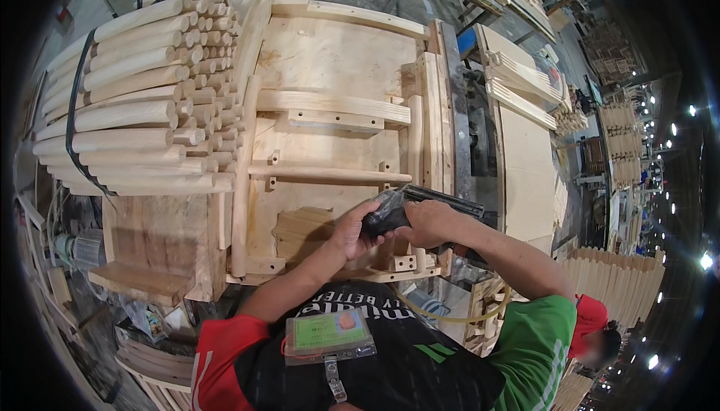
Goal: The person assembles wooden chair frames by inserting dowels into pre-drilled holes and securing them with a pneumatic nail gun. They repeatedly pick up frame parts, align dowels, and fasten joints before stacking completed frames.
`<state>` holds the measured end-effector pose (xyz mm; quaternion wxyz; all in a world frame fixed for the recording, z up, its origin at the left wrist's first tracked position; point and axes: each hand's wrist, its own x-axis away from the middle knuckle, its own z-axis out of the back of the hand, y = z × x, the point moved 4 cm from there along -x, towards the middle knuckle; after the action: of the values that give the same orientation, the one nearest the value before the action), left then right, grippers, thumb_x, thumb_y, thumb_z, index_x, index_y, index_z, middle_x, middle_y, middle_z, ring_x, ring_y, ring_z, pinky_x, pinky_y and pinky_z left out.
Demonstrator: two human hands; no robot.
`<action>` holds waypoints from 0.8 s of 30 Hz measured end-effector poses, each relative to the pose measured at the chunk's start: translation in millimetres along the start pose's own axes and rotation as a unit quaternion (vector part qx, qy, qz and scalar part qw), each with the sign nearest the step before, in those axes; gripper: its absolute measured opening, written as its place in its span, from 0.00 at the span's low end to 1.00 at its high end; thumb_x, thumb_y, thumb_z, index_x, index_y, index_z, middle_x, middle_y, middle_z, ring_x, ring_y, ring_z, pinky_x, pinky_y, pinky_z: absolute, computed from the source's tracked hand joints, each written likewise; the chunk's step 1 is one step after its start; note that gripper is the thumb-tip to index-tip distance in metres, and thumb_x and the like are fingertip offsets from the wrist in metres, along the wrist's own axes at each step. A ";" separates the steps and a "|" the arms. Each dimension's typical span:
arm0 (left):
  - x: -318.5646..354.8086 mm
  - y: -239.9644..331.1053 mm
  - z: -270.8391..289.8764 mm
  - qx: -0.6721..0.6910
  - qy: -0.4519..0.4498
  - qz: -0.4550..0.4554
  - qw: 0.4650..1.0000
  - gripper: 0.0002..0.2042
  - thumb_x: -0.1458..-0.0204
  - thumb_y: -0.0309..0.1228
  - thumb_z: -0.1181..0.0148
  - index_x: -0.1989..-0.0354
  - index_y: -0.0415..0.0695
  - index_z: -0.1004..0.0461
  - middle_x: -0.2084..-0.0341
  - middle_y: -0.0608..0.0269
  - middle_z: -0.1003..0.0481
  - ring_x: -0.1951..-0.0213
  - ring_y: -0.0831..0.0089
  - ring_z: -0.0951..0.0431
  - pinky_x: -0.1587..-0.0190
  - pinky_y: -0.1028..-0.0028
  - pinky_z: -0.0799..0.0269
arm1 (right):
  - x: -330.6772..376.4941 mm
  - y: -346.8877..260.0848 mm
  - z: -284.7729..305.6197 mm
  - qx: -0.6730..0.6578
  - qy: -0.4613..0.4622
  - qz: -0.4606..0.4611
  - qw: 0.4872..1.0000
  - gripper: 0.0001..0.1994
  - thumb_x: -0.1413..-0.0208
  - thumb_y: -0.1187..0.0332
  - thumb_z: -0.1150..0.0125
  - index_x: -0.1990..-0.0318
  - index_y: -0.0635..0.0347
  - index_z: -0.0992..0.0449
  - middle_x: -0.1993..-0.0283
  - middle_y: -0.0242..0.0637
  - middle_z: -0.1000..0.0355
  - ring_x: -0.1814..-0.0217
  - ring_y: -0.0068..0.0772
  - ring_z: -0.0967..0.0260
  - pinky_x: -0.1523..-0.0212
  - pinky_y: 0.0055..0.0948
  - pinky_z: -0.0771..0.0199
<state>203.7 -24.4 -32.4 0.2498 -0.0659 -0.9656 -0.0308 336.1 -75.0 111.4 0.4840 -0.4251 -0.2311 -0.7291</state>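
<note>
Both my hands are on a black nail gun (386,214), held above the near right part of a wooden jig. My left hand (354,229) is wrapped round its bulky left end. My right hand (429,223) grips it further right, covering the handle. Its long dark magazine (454,202) points off to the right. Beneath and beyond the hands, a frame of pale wood lies in the jig, with a round rail (330,174) across it and a wider slat (330,103) farther away. Small drilled blocks, one a block (403,263) by my right forearm, sit around the frame.
A strapped stack of round wooden legs (127,103) stands at the left on a wooden stand (161,223). A yellow hose (457,319) curves below my right forearm. At the right is a board-topped table (529,178) with wooden strips. A person in a red cap (591,321) is at lower right.
</note>
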 end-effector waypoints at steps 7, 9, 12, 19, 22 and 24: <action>39.3 -7.6 15.8 -0.016 0.046 0.025 0.999 0.19 0.34 0.45 0.36 0.43 0.44 0.23 0.57 0.56 0.15 0.59 0.62 0.13 0.59 0.65 0.14 | 18.0 -24.9 -9.6 0.043 0.041 0.042 0.997 0.35 0.34 0.46 0.36 0.42 0.77 0.27 0.56 0.61 0.17 0.51 0.61 0.16 0.49 0.52 0.17; 64.3 -3.1 27.5 -0.044 0.040 0.006 0.998 0.20 0.33 0.46 0.37 0.43 0.45 0.22 0.57 0.59 0.15 0.58 0.62 0.13 0.57 0.64 0.15 | 14.7 -40.9 -11.5 0.078 0.040 0.098 0.991 0.38 0.36 0.46 0.33 0.36 0.77 0.33 0.62 0.58 0.17 0.58 0.63 0.16 0.56 0.55 0.18; 97.1 6.1 39.6 -0.054 0.066 -0.058 0.995 0.23 0.34 0.53 0.35 0.44 0.47 0.21 0.58 0.62 0.15 0.59 0.66 0.13 0.58 0.66 0.16 | 0.7 -75.6 0.0 0.140 0.045 0.183 0.972 0.39 0.36 0.49 0.32 0.34 0.77 0.35 0.65 0.55 0.17 0.61 0.60 0.16 0.60 0.55 0.18; 128.8 35.5 83.6 0.044 0.164 -0.320 0.932 0.23 0.33 0.55 0.37 0.43 0.49 0.23 0.58 0.64 0.16 0.59 0.71 0.14 0.58 0.66 0.14 | -71.9 -147.0 33.4 0.275 0.196 0.379 0.862 0.41 0.41 0.51 0.28 0.29 0.73 0.36 0.64 0.46 0.18 0.61 0.52 0.16 0.58 0.48 0.19; 133.1 50.3 93.7 0.074 0.157 -0.365 0.915 0.22 0.31 0.54 0.39 0.43 0.48 0.23 0.58 0.62 0.16 0.60 0.69 0.14 0.59 0.67 0.14 | -83.2 -166.1 50.0 0.305 0.214 0.421 0.827 0.41 0.40 0.51 0.30 0.28 0.72 0.36 0.63 0.46 0.17 0.59 0.51 0.16 0.57 0.46 0.19; 134.0 56.5 93.1 0.086 0.166 -0.375 0.908 0.22 0.30 0.54 0.40 0.45 0.47 0.23 0.58 0.61 0.16 0.61 0.67 0.13 0.59 0.67 0.13 | -90.1 -170.7 56.2 0.309 0.212 0.433 0.820 0.40 0.39 0.50 0.31 0.28 0.71 0.36 0.62 0.46 0.17 0.59 0.50 0.15 0.56 0.46 0.19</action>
<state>51.1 55.0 -46.9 0.3808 0.3287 -0.8629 -0.0493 219.7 85.4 78.0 0.8926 -0.1447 -0.1278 -0.4073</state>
